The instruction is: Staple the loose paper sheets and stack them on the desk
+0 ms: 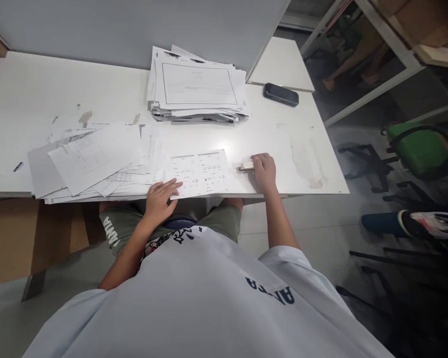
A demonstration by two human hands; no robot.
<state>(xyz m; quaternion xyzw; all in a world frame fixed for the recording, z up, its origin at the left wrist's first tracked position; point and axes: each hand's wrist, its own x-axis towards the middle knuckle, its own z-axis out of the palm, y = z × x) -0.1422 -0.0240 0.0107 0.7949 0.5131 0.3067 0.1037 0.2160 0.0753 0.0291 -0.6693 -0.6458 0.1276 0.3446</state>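
You're steadying the printed sheet point(205, 171) best with your left hand point(160, 200) spread loosely at its seven o'clock, right hand point(264, 170) grasping the stapler point(247, 165).

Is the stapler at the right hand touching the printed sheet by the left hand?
Apart. The head view shows a strip of bare tabletop between the near end of the stapler and the printed sheet's right edge.
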